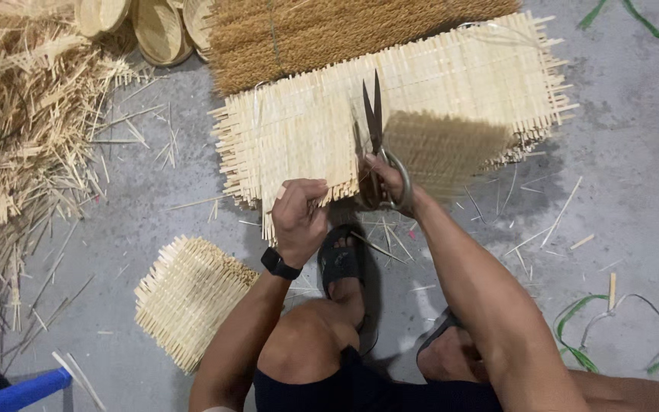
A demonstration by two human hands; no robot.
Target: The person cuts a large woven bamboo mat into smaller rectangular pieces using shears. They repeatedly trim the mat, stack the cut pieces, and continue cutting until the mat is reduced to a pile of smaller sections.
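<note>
Seen from above, a person crouches on a grey concrete floor (619,152) strewn with bamboo slivers. The left hand (300,214) pinches the near edge of a woven bamboo mat (436,84) lying flat ahead. The right hand (387,177) grips scissors (374,122) (blades open, pointing away) over the mat. A smaller mat (188,294) lies left; offcuts (24,122) heap beyond.

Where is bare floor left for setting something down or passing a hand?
Bare floor lies right of the woven mat, and a strip runs between the straw pile and the small woven piece. It is crowded where the left hand grips the mat's edge and the right hand works the scissors.
</note>
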